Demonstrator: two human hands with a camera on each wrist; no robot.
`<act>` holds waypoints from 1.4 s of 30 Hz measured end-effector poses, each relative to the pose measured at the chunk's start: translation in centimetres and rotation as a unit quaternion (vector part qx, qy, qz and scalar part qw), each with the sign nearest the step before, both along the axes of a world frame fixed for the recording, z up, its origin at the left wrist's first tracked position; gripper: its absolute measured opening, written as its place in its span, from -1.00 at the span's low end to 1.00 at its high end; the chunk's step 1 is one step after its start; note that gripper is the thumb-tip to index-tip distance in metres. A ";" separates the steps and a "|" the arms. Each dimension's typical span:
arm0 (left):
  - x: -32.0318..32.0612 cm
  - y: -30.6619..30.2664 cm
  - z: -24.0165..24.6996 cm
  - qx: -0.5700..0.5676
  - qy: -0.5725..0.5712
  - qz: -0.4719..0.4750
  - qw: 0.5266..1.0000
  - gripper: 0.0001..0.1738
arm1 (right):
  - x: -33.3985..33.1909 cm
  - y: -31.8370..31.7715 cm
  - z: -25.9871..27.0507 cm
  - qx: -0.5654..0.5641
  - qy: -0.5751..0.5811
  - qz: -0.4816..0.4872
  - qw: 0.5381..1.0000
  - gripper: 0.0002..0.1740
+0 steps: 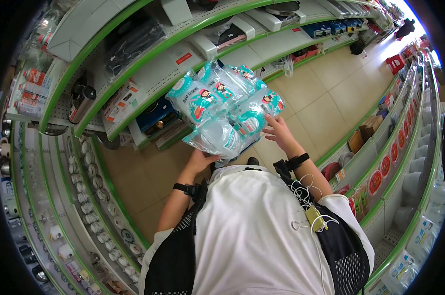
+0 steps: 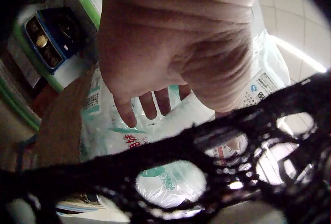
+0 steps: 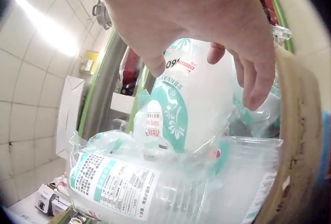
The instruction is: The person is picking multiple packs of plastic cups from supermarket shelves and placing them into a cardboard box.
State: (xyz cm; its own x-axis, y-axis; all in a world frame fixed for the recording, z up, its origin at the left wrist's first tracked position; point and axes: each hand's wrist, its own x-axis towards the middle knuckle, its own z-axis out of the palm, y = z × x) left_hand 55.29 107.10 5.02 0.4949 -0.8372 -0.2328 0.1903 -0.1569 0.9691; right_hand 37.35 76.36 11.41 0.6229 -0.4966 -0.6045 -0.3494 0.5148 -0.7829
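Observation:
Several clear-wrapped packs of stacked plastic bowls (image 1: 199,98), printed teal with a cartoon figure, lie heaped in front of the person's body. My left hand (image 1: 200,161) is at the near left edge of the heap, holding the nearest pack of plastic bowls (image 1: 220,136); its fingers (image 2: 148,105) bend over the wrap in the left wrist view. At the right side, my right hand (image 1: 281,135) grips another pack (image 3: 207,100), thumb and fingers spread around it. A brown cardboard box (image 3: 289,131) stands around the packs, mostly hidden by them in the head view.
Green-edged shelves (image 1: 148,98) run along the left and ahead, with boxed goods and pans. White mugs (image 1: 92,169) line the lower left shelf. More shelving (image 1: 379,196) rises on the right. A tiled aisle floor (image 1: 325,98) stretches away between them.

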 end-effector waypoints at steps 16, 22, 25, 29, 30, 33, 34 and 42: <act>0.7 -1.0 0.7 0.020 -0.076 -0.012 0.997 0.01 | -0.5 -0.3 -0.8 -0.012 0.002 0.005 1.000 -0.29; 0.4 -0.1 0.9 0.017 -0.024 -0.006 1.000 -0.02 | -0.9 -0.6 -0.6 0.004 -0.001 0.012 1.000 -0.24; 0.4 0.1 1.2 0.020 -0.010 -0.005 1.000 -0.02 | -1.2 -0.7 -0.6 0.005 -0.003 0.008 1.000 -0.24; 0.1 -0.1 1.1 0.006 -0.011 0.006 1.000 -0.05 | -1.7 -0.7 -0.5 0.006 -0.004 0.008 1.000 -0.24; 0.1 -0.3 1.0 0.001 -0.004 0.007 1.000 -0.06 | -1.7 -0.8 -0.6 0.008 -0.003 0.007 1.000 -0.23; 0.4 -0.3 0.1 -0.003 -0.012 0.002 1.000 -0.08 | -1.9 -0.7 -0.8 0.011 -0.005 0.009 1.000 -0.23; 0.4 -0.3 0.1 -0.002 -0.027 -0.004 1.000 -0.09 | -2.0 -0.8 -0.8 0.011 -0.008 0.011 1.000 -0.23; 0.6 1.5 -0.7 -0.003 0.075 0.026 0.997 -0.02 | -2.6 -0.8 -0.8 0.020 -0.017 0.003 1.000 -0.26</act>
State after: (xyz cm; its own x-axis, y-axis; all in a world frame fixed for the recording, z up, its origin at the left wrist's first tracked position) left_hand 55.88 108.60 4.33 0.4979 -0.8129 -0.3021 0.3415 -0.1364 0.9299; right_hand 34.71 75.52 10.62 0.6472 -0.4676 -0.6021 -0.3258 0.5443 -0.7730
